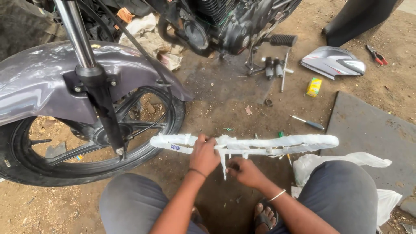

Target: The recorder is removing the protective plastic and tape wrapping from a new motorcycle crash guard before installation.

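Note:
I squat on dirt ground beside a motorcycle. My left hand [203, 155] grips a long, curved bar-shaped part wrapped in white plastic [277, 143], held level across my knees. My right hand [243, 170] sits just below the bar's middle, with its fingers pinched on a strip of the white wrapping [224, 167] that hangs down from it. A small blue and white label shows on the wrapped bar near its left end.
The motorcycle's front wheel [86, 138], grey fender [39, 82] and fork stand at left; the engine [225, 26] is behind. Sockets and a wrench [277, 67], a yellow box [313, 86], a screwdriver [308, 124], a grey side panel [333, 60], pliers [376, 54] and a dark mat [372, 134] lie at right.

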